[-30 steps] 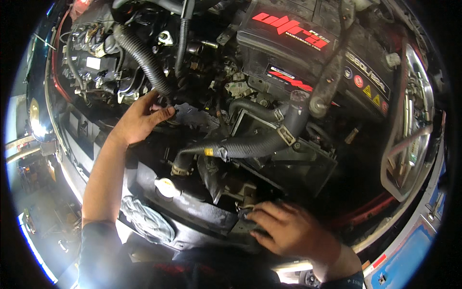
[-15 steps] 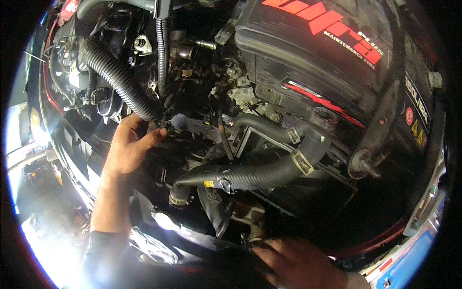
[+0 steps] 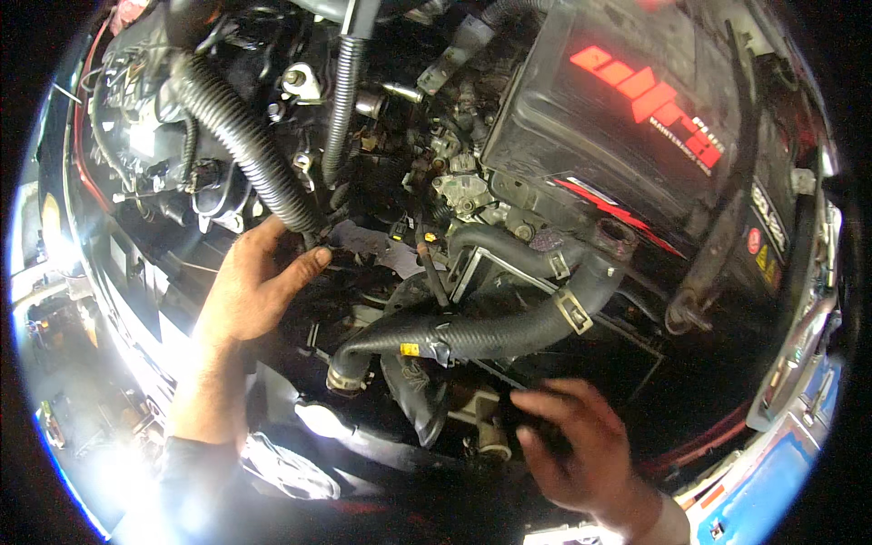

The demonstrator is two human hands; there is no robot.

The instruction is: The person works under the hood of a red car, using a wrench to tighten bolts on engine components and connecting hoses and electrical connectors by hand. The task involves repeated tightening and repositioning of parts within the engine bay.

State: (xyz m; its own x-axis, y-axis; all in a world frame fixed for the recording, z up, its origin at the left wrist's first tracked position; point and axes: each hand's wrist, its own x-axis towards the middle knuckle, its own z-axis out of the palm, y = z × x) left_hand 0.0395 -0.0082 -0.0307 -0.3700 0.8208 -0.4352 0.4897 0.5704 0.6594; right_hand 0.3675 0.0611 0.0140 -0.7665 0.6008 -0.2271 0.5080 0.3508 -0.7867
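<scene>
Left hand (image 3: 247, 292) pinches black corrugated plastic tube (image 3: 243, 138) at near end; weak pinch could slip. Right hand (image 3: 581, 447) half-open, seemingly empty.

We lose part of the left grip (image 3: 250, 295) behind the ribbed tube (image 3: 250, 150). The right grip (image 3: 581, 445) looks blurred to us; the top edge crops the battery (image 3: 549, 118).

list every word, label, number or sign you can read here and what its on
Wording left uncopied:
Large red lettering, white capitals below: battery top
Red-and-white lettering: battery front
White characters, round red sign, yellow signs: battery's right side, details too small
Yellow tag, thick black hose: unreadable
</scene>
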